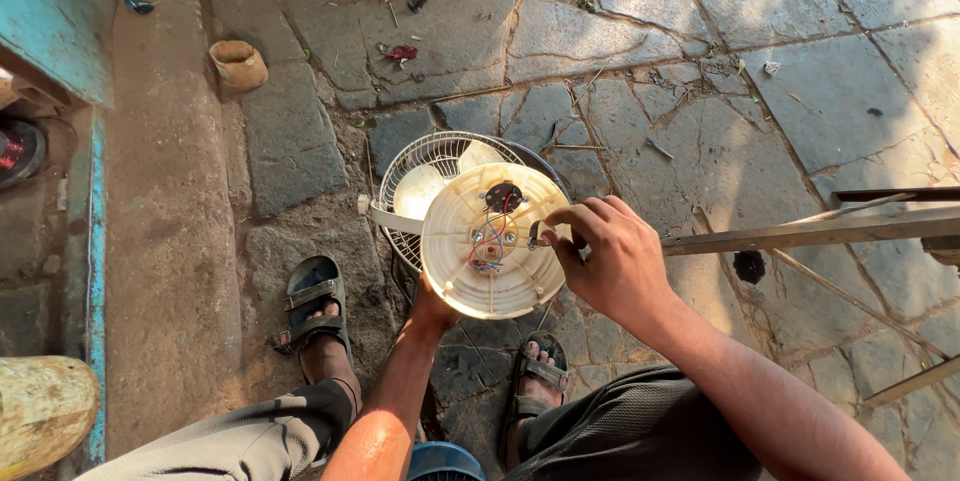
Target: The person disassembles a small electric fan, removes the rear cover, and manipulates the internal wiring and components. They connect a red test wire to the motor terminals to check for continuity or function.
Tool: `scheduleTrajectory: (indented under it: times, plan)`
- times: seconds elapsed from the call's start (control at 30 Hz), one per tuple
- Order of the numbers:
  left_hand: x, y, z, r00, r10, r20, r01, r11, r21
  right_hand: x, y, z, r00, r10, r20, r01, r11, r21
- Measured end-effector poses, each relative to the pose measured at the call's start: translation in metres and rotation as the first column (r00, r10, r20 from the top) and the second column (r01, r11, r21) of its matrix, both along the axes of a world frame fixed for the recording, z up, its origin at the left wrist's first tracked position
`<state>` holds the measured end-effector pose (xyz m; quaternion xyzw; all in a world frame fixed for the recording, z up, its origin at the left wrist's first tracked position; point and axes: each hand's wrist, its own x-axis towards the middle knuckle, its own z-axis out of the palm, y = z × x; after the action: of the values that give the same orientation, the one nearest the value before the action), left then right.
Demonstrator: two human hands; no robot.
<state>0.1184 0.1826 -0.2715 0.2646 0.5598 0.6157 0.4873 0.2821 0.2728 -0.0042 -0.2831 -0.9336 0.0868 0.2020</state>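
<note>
The left hand (432,309) props the fan housing (495,241), grip hidden; the right hand (605,251) pinches a small part (537,234) above its wires (488,241).

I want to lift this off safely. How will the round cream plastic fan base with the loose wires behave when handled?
The fan base looks like thin ribbed plastic, so probably light and fairly stiff, though it may crack if squeezed. Its thin wires seem floppy and easily snagged. Round and tilted against the wire fan guard, it could roll if released.
</note>
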Motion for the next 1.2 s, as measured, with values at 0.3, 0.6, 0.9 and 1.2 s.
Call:
scheduleTrajectory:
  times: [0.3,0.6,0.9,1.2]
  plan:
    - [0.004,0.002,-0.001,0.999,-0.015,0.029,0.014,1.000,0.025,-0.011,0.001,-0.018,0.928,0.367,0.073,-0.368,0.930,0.000]
    - [0.002,-0.001,0.003,0.999,-0.032,-0.005,0.032,0.999,0.029,-0.015,0.000,-0.032,0.933,0.345,0.105,-0.346,0.938,-0.016]
    - [-0.001,0.001,0.002,0.969,-0.021,0.248,-0.002,0.996,0.094,-0.019,0.001,-0.034,0.939,0.336,0.073,-0.338,0.941,0.006]
    - [-0.007,0.001,-0.022,0.998,-0.002,0.069,0.005,0.999,-0.043,-0.023,0.001,-0.029,0.938,0.346,0.013,-0.346,0.938,-0.010]
